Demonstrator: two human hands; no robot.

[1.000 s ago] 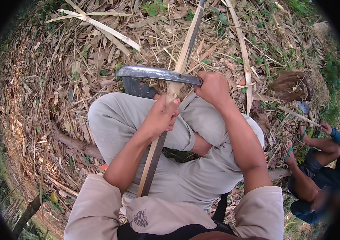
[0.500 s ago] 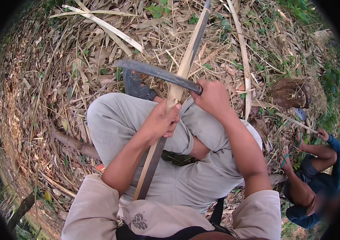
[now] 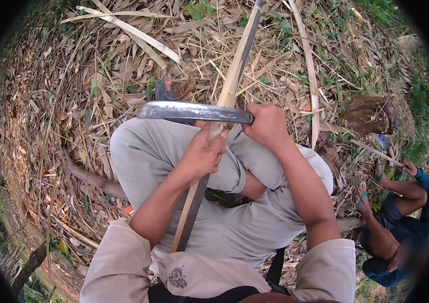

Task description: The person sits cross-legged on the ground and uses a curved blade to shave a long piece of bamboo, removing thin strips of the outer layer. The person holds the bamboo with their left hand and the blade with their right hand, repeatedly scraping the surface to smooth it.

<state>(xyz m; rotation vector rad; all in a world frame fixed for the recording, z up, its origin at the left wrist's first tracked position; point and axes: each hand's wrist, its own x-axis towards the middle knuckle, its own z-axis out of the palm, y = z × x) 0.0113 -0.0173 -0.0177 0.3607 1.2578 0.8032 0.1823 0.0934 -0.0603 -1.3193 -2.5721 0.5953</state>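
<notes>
A long split strip of bamboo or wood (image 3: 234,76), pale on one face and dark on its edge, runs from my lap up past my crossed legs. My left hand (image 3: 206,154) is wrapped round it near its middle. My right hand (image 3: 269,126) grips the handle of a machete (image 3: 184,111), the handle mostly hidden by the fingers. The broad grey blade lies across the strip just beyond my left hand, its flat side showing and its tip pointing left.
Pale split strips (image 3: 133,34) lie on the leaf litter ahead, and another strip (image 3: 309,70) lies right of mine. A cut log (image 3: 369,115) rests at the right. Below it sits another person (image 3: 396,212) in dark blue, holding a thin stick (image 3: 376,153). A branch (image 3: 93,179) lies left of my knee.
The machete has come nearer to me along the strip, and its blade has turned so that the flat shows brighter. My left hand keeps its hold in nearly the same place.
</notes>
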